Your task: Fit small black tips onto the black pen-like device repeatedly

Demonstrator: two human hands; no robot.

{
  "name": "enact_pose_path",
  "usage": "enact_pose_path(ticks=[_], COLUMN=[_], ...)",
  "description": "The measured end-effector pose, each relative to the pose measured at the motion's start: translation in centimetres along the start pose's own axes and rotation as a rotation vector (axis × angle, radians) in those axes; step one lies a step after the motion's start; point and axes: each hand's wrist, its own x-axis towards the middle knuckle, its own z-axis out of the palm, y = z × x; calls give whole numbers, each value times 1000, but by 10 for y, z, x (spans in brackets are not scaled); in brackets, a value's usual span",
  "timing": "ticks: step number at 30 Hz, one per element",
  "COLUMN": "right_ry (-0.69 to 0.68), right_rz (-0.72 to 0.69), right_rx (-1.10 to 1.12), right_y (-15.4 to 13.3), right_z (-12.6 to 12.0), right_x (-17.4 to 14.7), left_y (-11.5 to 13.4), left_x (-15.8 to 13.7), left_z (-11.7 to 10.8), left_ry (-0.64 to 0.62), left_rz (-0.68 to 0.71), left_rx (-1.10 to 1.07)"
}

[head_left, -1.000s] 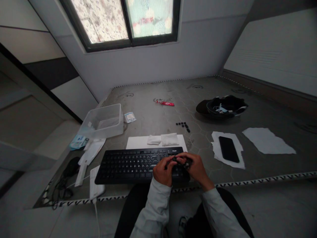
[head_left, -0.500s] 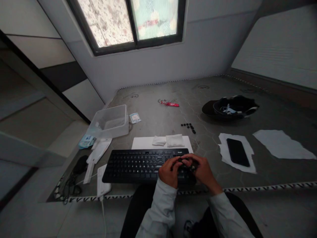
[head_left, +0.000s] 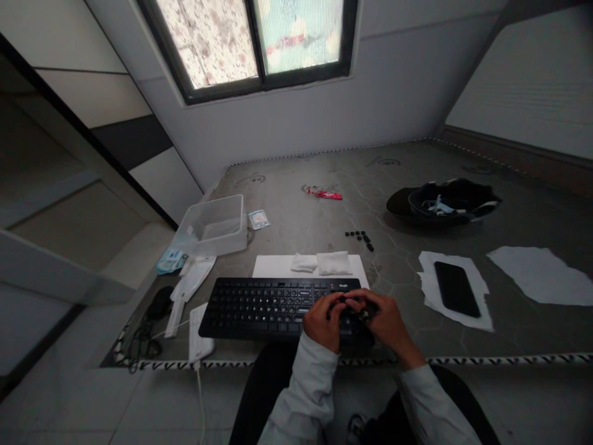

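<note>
Hands are working together over the right end of a black keyboard (head_left: 282, 306). The left hand (head_left: 324, 321) is curling its fingers (head_left: 334, 303) inward, and the right hand (head_left: 386, 318) is doing the same with its fingers (head_left: 360, 303), so the fingertips of both are meeting above the keys. Between them something small and dark is sitting, but it is too small and too shadowed to tell what it is or whether either hand is actually gripping it. The keyboard is lying directly under the fingers and stretching away to their left. Just beyond the fingertips, a white sheet (head_left: 273, 267) is showing past the keyboard's far edge, carrying two folded white cloths (head_left: 322, 262). Farther out from the fingers, a few loose black keycaps (head_left: 359, 236) are lying on the grey mat. Off to the right of the right hand, a dark phone (head_left: 456, 288) is resting on a torn white paper (head_left: 428, 290).
</note>
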Motion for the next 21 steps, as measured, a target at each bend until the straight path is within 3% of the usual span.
enact_pose_path(ticks=[21], right_ry=[23], right_rz=[-7], right_rx=[-133], right_y=[3], right_z=[3], right_x=[0], left_y=[0], left_x=[0], left_z=[0], left_ry=[49], left_rz=[63], left_rx=[20])
